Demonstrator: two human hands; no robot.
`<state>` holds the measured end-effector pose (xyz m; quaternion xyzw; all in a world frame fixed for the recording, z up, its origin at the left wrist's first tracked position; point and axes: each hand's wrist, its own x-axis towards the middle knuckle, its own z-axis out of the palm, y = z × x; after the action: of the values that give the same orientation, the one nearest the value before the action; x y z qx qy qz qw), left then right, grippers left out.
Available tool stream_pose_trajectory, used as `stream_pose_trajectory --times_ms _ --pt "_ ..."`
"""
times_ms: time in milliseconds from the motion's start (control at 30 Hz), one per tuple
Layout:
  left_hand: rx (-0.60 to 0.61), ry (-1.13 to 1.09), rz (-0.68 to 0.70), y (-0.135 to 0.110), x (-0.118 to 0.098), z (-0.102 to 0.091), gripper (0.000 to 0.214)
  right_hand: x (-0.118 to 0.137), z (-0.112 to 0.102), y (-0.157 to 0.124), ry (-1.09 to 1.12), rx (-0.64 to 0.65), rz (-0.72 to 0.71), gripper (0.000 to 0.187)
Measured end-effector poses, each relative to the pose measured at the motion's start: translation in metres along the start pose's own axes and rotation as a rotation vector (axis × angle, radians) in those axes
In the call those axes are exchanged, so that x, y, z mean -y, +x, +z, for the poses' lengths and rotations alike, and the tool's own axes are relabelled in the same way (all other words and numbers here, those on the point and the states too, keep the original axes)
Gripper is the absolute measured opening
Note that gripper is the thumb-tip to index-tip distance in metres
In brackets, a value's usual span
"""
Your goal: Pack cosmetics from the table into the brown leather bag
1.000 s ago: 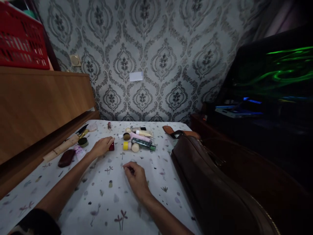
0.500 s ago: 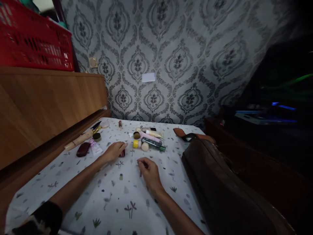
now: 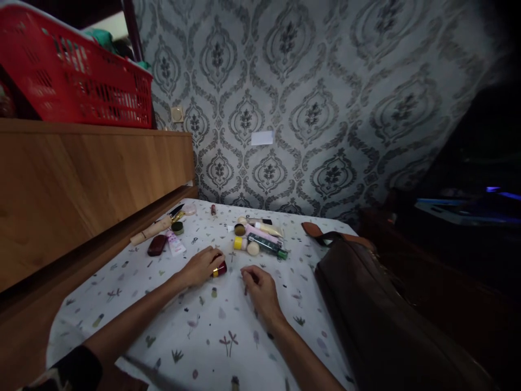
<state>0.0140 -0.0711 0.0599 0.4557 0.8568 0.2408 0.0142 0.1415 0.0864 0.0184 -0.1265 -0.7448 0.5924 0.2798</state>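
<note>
My left hand [image 3: 203,265] is closed over a small dark red container with a gold band [image 3: 220,269], low over the cloth-covered surface. Its fingers hide the other end. To its right, my right hand [image 3: 261,290] rests on its side with thumb and curled fingers together. Nothing shows in the gap between them. Just beyond the hands lies a cluster: a yellow-and-pale jar [image 3: 240,244], a round pale lid or pot [image 3: 253,248], a dark bottle with green cap [image 3: 267,246], a cream tube [image 3: 269,229] and a dark round tin [image 3: 240,230].
Left, a dark red case [image 3: 157,245], a white-and-pink tube [image 3: 175,243], a round green tin [image 3: 177,227] and a long beige item [image 3: 150,232] lie together. A brown bag [image 3: 358,304] occupies the right side. A red basket [image 3: 93,81] stands on the wooden cabinet [image 3: 97,168].
The view has swung left and slightly up. My left hand has come a little nearer with the dark red container, whose gold band now shows. My right hand keeps its pose.
</note>
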Motion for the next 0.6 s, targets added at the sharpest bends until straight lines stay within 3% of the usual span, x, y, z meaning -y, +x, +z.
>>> stream_pose_trajectory --times_ms 167,400,600 --pt "0.023 -0.032 -0.025 -0.017 -0.013 0.003 0.045 0.000 -0.002 -0.002 -0.022 0.003 -0.041 0.026" --pt "0.116 -0.057 -0.001 -0.036 -0.027 0.004 0.063 -0.005 0.000 -0.002 -0.038 0.032 -0.031 0.024" --pt "0.112 -0.034 0.047 -0.048 -0.030 0.017 0.069 0.004 0.004 -0.012 -0.084 0.015 -0.073 0.027"
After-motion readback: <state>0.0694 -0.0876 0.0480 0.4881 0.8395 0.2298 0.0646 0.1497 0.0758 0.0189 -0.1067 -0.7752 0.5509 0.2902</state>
